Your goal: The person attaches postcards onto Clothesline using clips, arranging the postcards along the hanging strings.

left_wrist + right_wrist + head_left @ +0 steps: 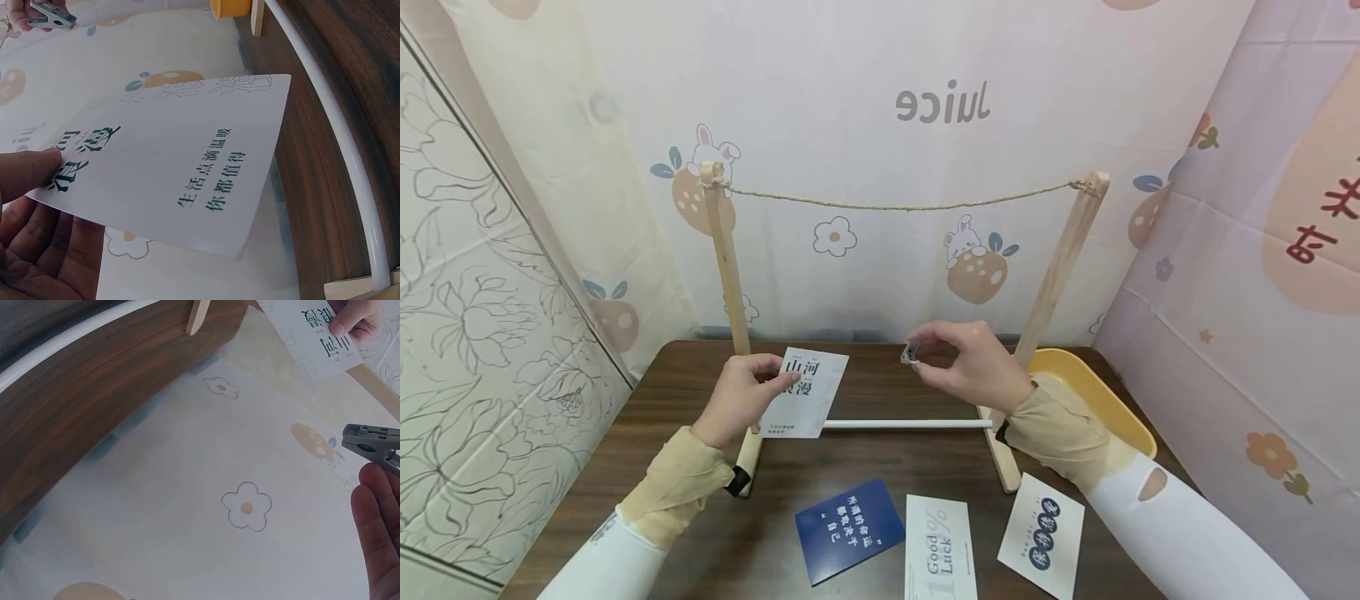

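Note:
A white card with dark lettering is pinched by its left edge between the thumb and fingers of my left hand. In the left wrist view the card tilts over the table. My right hand holds a small grey clothespin between thumb and fingers, to the right of the card and apart from it. The right wrist view shows the clothespin side-on, its tip pointing away from the fingers. Above both hands a twine line runs between two wooden posts.
The wooden frame has a left post, a right post and a white crossbar. On the brown table lie a blue card, a Good Luck card and another white card. A yellow tray stands behind my right wrist.

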The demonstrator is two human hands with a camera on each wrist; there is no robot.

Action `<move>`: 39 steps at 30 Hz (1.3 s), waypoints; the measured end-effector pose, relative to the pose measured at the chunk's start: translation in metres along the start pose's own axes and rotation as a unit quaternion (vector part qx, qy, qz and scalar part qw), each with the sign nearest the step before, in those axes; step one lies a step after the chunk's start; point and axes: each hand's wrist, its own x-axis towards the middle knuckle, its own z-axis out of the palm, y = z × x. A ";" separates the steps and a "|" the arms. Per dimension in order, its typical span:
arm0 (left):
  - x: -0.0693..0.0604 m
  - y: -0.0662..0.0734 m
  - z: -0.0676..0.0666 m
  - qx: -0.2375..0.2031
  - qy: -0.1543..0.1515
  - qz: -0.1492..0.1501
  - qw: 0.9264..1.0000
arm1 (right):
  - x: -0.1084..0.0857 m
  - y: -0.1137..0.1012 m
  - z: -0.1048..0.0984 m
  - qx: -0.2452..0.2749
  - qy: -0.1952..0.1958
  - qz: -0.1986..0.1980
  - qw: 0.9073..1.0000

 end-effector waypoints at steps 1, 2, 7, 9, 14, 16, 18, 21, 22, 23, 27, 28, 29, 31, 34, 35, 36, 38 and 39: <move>0.000 0.000 0.000 -0.004 0.001 -0.001 1.000 | 0.001 -0.001 0.000 0.002 0.001 -0.001 1.000; 0.000 0.001 -0.001 -0.009 0.003 0.000 1.000 | 0.002 -0.002 0.000 0.002 0.003 -0.003 1.000; 0.001 0.004 -0.004 -0.025 0.014 0.009 1.000 | 0.008 -0.005 -0.001 0.002 0.014 -0.016 1.000; 0.001 0.005 -0.005 -0.028 0.019 0.012 0.999 | 0.010 -0.006 -0.001 0.003 0.019 -0.017 1.000; 0.003 0.008 -0.008 -0.033 0.025 0.005 0.999 | 0.016 -0.007 -0.002 0.018 0.034 -0.018 0.999; 0.003 0.008 -0.009 -0.032 0.027 0.003 0.999 | 0.017 -0.008 -0.002 0.021 0.040 -0.023 0.999; 0.003 0.009 -0.010 -0.030 0.031 0.002 0.999 | 0.019 -0.010 -0.003 0.024 0.045 -0.028 0.998; 0.003 0.011 -0.012 -0.027 0.035 0.008 0.999 | 0.022 -0.011 -0.002 0.023 0.050 -0.037 0.998; 0.003 0.011 -0.012 -0.027 0.037 0.008 0.999 | 0.023 -0.012 -0.002 0.023 0.051 -0.040 0.998; 0.003 0.012 -0.013 -0.027 0.039 0.009 0.999 | 0.024 -0.012 -0.002 0.023 0.053 -0.042 0.997; 0.004 0.014 -0.015 -0.032 0.046 0.012 0.998 | 0.029 -0.015 -0.002 0.025 0.058 -0.050 0.997; 0.004 0.015 -0.016 -0.036 0.047 0.011 0.998 | 0.030 -0.016 -0.002 0.028 0.059 -0.051 0.997; 0.004 0.015 -0.016 -0.037 0.048 0.012 0.998 | 0.031 -0.016 -0.003 0.032 0.059 -0.051 0.996; 0.005 0.015 -0.018 -0.041 0.051 0.012 0.998 | 0.032 -0.018 -0.004 0.036 0.060 -0.053 0.996; 0.005 0.018 -0.020 -0.039 0.056 0.016 0.998 | 0.035 -0.021 -0.006 0.042 0.063 -0.054 0.996; 0.006 0.019 -0.021 -0.038 0.059 0.018 0.997 | 0.036 -0.021 -0.007 0.042 0.065 -0.054 0.996; 0.006 0.019 -0.022 -0.037 0.061 0.020 0.997 | 0.037 -0.021 -0.007 0.042 0.067 -0.054 0.995; 0.006 0.021 -0.024 -0.033 0.066 0.024 0.997 | 0.039 -0.023 -0.008 0.043 0.068 -0.054 0.995; 0.007 0.022 -0.024 -0.033 0.067 0.025 0.997 | 0.041 -0.024 -0.008 0.042 0.070 -0.054 0.995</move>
